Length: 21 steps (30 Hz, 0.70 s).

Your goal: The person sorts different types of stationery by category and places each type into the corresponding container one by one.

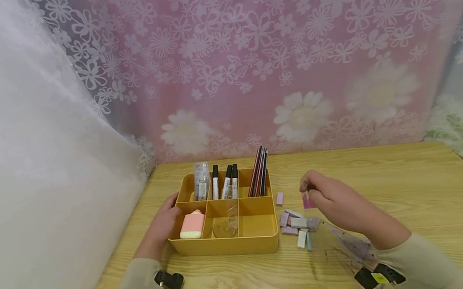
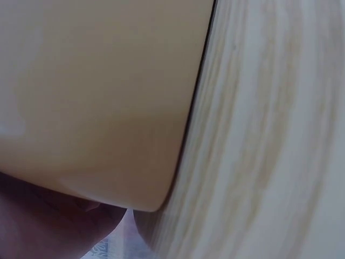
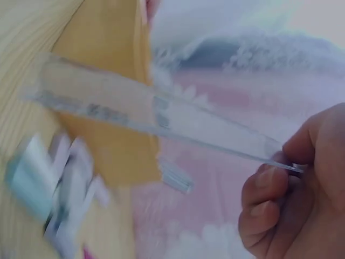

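My left hand (image 1: 165, 224) grips the left side of a yellow desk organizer (image 1: 227, 247). In the left wrist view, fingers (image 2: 48, 226) lie against the organizer wall (image 2: 102, 108). To the organizer's right, my right hand (image 1: 338, 206) is raised over the table. In the right wrist view, that hand (image 3: 302, 199) pinches a long clear plastic strip (image 3: 124, 105) with faint markings, like a ruler. A small magenta piece (image 1: 308, 201) shows beside the fingers in the head view; how it is held cannot be told. Several pastel blocks (image 1: 298, 223) lie between hand and organizer.
Markers (image 1: 226, 181), pencils (image 1: 258, 172), a clear case (image 1: 202, 182), a pink bottle-shaped item (image 1: 192, 225) and a clear round item (image 1: 224, 228) sit in the organizer. A crumpled transparent bag (image 1: 347, 241) lies under my right forearm. A flowered curtain (image 1: 250, 88) hangs behind the table.
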Tool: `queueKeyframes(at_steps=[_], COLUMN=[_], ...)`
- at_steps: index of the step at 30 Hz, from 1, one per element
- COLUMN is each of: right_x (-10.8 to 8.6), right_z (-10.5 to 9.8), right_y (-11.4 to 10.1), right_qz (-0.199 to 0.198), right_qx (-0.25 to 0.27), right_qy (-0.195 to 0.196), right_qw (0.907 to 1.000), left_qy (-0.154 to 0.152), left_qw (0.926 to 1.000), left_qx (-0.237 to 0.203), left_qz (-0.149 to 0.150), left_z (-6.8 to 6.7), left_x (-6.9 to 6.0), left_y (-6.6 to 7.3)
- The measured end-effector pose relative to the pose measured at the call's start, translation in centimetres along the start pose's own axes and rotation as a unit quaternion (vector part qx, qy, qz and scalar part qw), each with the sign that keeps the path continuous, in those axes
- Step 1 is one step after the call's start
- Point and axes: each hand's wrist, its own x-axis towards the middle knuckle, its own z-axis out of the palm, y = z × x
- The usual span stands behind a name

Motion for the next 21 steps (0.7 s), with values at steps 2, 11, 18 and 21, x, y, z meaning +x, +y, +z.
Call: queueKeyframes(at_steps=[2, 11, 18, 21], right_x=[0.8, 4.7, 7.6, 9.1], right_z=[0.3, 2.0, 3.4, 4.2], right_y=[-1.1, -5.1, -6.9, -7.3], right_qz=[-0.007, -0.055, -0.063, -0.056], right_qx=[0.016, 0.054, 0.063, 0.043], right_qy=[0.012, 0.06, 0.058, 0.044], right_qw=[0.9998, 0.9952, 0.9943, 0.9965], left_qy=[0.002, 0.005, 0.002, 0.003], left_qw=[1.0, 1.0, 1.0, 1.0], left_qx=[0.001, 0.007, 0.009, 0.005], left_qz=[0.001, 0.004, 0.003, 0.001], left_z=[0.0, 0.0, 0.1, 0.1], left_x=[0.0, 0.1, 0.0, 0.0], left_y=[0.0, 0.0, -0.3, -0.3])
